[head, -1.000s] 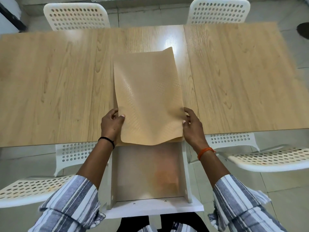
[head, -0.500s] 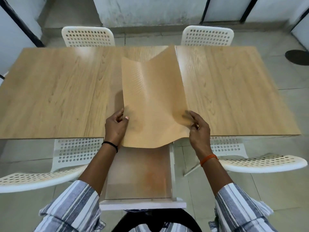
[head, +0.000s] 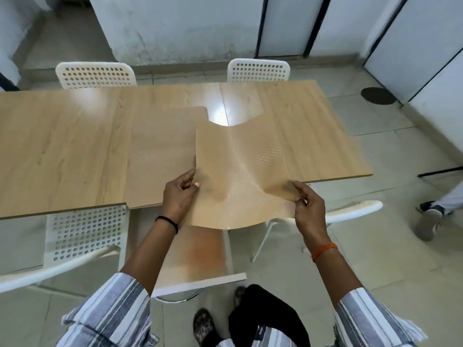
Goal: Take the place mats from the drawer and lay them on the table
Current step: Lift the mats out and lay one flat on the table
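Note:
I hold a tan place mat [head: 240, 171] in the air over the near edge of the wooden table [head: 62, 151]. My left hand [head: 179, 196] pinches its left edge and my right hand [head: 307, 204] pinches its right edge, so the mat sags in the middle. A second tan place mat [head: 162, 156] lies flat on the table just to the left, its near edge reaching past the table's edge. Below my hands the white drawer [head: 200, 284] stands pulled out, with a tan sheet showing inside.
White perforated chairs stand at the far side [head: 96, 75] [head: 259, 70] and the near side [head: 85, 234] [head: 350, 211] of the table. Another person's foot [head: 431, 216] is on the floor at the right. My own feet are under the drawer.
One mat has been left flat on the table, and the mat in my hands has moved right and apart from it. The view has tilted up and shifted right.

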A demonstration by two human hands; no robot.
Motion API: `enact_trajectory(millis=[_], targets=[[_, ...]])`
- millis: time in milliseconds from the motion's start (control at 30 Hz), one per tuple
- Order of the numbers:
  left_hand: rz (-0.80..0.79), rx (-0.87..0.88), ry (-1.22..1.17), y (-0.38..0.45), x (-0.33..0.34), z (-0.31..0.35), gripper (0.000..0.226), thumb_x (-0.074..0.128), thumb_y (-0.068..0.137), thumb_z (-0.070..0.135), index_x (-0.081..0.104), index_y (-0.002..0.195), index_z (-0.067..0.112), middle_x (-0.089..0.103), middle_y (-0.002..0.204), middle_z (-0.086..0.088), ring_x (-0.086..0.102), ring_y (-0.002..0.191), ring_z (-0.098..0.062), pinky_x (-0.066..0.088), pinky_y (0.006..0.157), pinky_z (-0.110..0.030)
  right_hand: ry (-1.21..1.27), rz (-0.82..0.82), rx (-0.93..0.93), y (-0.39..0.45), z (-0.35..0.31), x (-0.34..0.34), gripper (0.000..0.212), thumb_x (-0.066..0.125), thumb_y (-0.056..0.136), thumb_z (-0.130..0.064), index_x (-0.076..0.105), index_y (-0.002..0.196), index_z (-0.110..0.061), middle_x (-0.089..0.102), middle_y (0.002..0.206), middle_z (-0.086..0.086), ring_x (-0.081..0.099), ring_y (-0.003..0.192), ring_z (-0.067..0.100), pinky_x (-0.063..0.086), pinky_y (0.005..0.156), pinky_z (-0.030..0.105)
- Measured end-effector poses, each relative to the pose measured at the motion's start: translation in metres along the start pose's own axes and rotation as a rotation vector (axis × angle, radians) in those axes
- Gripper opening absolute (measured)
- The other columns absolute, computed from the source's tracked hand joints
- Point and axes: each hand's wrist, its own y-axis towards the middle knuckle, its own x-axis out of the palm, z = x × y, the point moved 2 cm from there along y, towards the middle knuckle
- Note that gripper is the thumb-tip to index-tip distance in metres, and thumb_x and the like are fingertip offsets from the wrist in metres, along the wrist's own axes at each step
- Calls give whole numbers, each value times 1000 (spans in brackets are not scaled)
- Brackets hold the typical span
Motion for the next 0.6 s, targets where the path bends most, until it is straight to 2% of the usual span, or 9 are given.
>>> enact_trajectory(millis=[67, 167, 267, 400, 433, 500, 567, 600], targets=[[-14, -11, 0, -2, 18, 2, 44, 62, 89, 4, 59, 132, 14, 62, 129, -2, 59, 117, -13, 45, 107, -39, -5, 10, 11, 5, 5, -17, 53, 37, 91, 16, 65, 123, -17, 62, 124, -5, 53, 124, 11, 40, 104, 20], [-9, -45, -12, -2, 47, 2, 44, 62, 89, 3, 58, 132, 11, 61, 131, -2, 59, 119, -15, 44, 108, -40, -25, 8, 20, 23, 15, -42, 52, 38, 92, 15, 65, 124, -16, 62, 125, -4, 53, 125, 12, 40, 109, 25], [2, -114, -22, 7, 79, -6, 46, 64, 87, 9, 59, 133, 15, 64, 130, -4, 61, 118, -19, 46, 105, -44, -46, 10, 29, 51, 26, -64, 50, 39, 93, 14, 64, 126, -14, 61, 129, -2, 52, 125, 13, 39, 108, 25], [87, -195, -63, 16, 144, -3, 46, 62, 89, 7, 56, 135, 11, 63, 128, -4, 60, 115, -17, 46, 105, -36, -59, -61, 70, 115, 48, -96, 47, 41, 94, 12, 63, 127, -14, 60, 132, -1, 51, 123, 11, 38, 105, 22], [124, -212, -89, 17, 161, -1, 45, 61, 90, 4, 56, 134, 9, 62, 126, -3, 60, 113, -15, 47, 101, -29, -68, -83, 79, 132, 53, -103, 46, 42, 95, 11, 63, 127, -14, 59, 133, 0, 51, 124, 13, 39, 106, 23], [150, -269, -129, 13, 178, 0, 40, 56, 91, -1, 58, 129, 10, 63, 113, -2, 61, 96, -14, 49, 81, -19, -62, -91, 111, 151, 60, -109, 44, 44, 95, 9, 63, 128, -13, 60, 133, 2, 53, 124, 15, 40, 106, 25], [194, -374, -166, 13, 214, -11, 28, 53, 91, -2, 64, 114, 9, 65, 98, -6, 59, 78, -15, 47, 67, -22, -65, -119, 157, 183, 72, -129, 41, 46, 95, 7, 63, 127, -12, 61, 132, 3, 53, 121, 15, 41, 104, 25], [197, -430, -175, 11, 230, -13, 23, 53, 91, -1, 66, 107, 7, 65, 92, -8, 58, 73, -17, 46, 66, -26, -67, -127, 181, 199, 78, -140, 40, 46, 95, 6, 62, 127, -13, 61, 132, 4, 54, 121, 14, 42, 104, 26]])
